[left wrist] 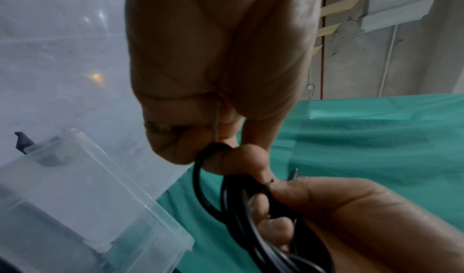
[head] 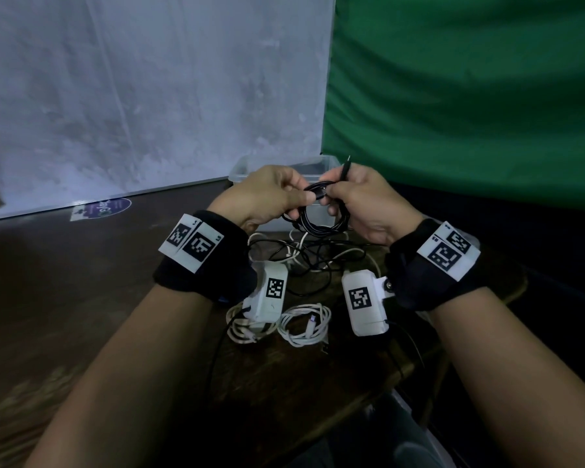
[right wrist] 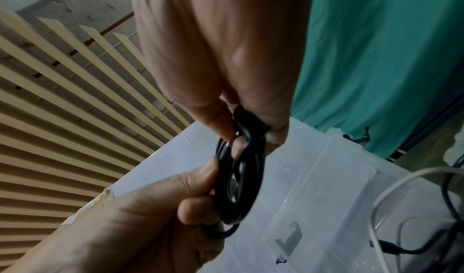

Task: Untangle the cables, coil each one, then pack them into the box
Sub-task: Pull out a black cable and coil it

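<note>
A coiled black cable (head: 313, 211) hangs between both hands above the table. My left hand (head: 277, 195) pinches the top of the coil with thumb and fingers. My right hand (head: 355, 197) grips the coil's right side, with the cable's plug end (head: 346, 167) sticking up from its fingers. The left wrist view shows the left hand (left wrist: 216, 150) curled round the black loops (left wrist: 236, 208). In the right wrist view the right hand (right wrist: 241, 134) grips the same coil (right wrist: 241, 180). The clear plastic box (head: 242, 170) stands just behind the hands.
A tangle of black and white cables (head: 306, 256) lies on the dark wooden table below the hands. Two coiled white cables (head: 304, 324) lie nearer me. A white board stands at the back left and a green cloth (head: 470, 96) at the back right.
</note>
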The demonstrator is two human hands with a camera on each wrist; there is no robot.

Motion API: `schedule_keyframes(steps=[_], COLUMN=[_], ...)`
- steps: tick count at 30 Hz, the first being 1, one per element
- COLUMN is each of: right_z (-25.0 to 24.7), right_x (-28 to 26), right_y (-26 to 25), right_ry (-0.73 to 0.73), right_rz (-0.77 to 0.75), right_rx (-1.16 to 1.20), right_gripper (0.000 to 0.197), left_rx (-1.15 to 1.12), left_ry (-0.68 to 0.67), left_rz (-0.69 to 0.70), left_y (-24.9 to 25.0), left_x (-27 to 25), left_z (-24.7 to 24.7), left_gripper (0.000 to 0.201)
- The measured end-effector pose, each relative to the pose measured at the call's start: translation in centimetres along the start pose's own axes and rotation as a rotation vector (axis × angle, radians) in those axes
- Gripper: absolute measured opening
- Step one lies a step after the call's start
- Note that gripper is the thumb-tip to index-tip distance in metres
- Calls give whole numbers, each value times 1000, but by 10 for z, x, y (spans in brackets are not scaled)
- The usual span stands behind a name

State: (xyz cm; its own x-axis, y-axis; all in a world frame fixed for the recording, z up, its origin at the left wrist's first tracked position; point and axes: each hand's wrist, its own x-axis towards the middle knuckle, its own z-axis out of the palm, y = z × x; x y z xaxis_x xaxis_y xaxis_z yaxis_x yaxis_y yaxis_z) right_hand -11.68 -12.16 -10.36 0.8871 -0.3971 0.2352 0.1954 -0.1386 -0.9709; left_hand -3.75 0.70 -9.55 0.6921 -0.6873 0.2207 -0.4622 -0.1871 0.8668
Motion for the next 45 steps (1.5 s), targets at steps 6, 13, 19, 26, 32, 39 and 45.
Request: schedule_keyframes(steps=[6,13,19,26,32,39,45], right_z=[-2,-1,1,0,-4,-7,-4], right_x=[0,2,2,2,1,1,1], right_y=[6,5,5,1,1,0,4], right_ry=[-28,-7,52,83,132,121,114], right_rz=[-33,-30,-16,-1,9,17,3], right_rx=[-14,-4,43,96,164,262,139], right_gripper=[14,12,18,23,23,19,10], left_rx=[104,161,217,55,-177,-470,-393], left_ry=[-12,111,219,279,137,-62,156], left_rz=[-1,75,147,115,9,-50,25], left_y=[-5,-3,-3,-3,3,6,-1], left_x=[3,5,5,6,0,-5,3], left_z=[-1,5,8,8,2,-1,9], left_gripper=[10,17,11,24,7,13,14])
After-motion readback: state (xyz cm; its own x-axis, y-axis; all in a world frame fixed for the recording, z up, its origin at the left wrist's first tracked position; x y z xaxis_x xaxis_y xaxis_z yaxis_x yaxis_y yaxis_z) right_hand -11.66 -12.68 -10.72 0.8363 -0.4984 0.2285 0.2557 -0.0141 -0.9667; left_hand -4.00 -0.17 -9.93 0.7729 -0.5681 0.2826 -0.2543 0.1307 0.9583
